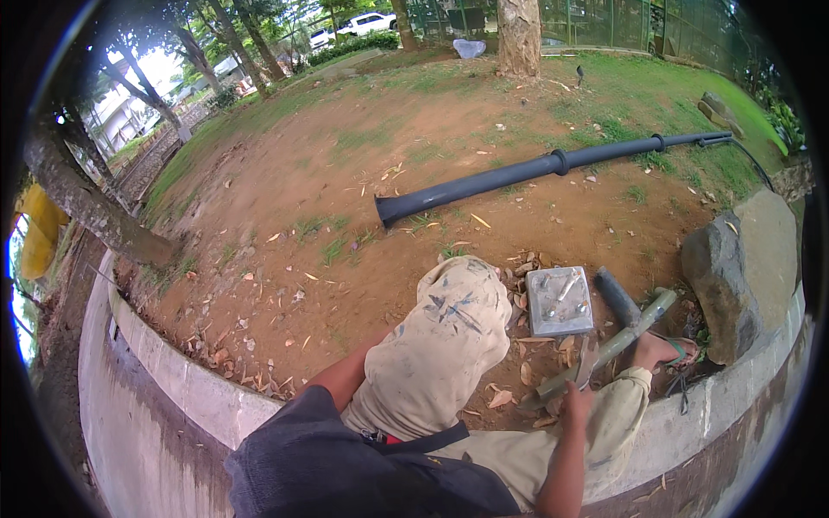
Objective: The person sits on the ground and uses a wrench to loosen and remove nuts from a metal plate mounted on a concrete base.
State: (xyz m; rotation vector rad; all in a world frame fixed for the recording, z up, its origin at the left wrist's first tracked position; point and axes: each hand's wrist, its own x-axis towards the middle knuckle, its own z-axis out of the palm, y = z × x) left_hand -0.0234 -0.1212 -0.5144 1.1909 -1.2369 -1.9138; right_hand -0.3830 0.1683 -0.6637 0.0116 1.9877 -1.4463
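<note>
My right hand (577,402) is closed around the lower end of a short grey metal tool with a flat, blade-like upper part (587,361); its exact kind is unclear. The tool crosses in front of a greenish pipe (615,347), which lies slanted by my right foot. Behind that pipe a short dark grey pipe (612,292) rests on the soil. A square grey concrete block (541,321) with several upright metal bolts sits to the left of them. My left forearm reaches to my raised left knee, and the knee hides the left hand.
A long black pole (484,181) with ring collars lies across the dirt ahead. Large rocks (721,281) stand at the right beside a low concrete kerb (207,388) that curves around me. Trees (519,39), dry leaves and a green fence are farther off.
</note>
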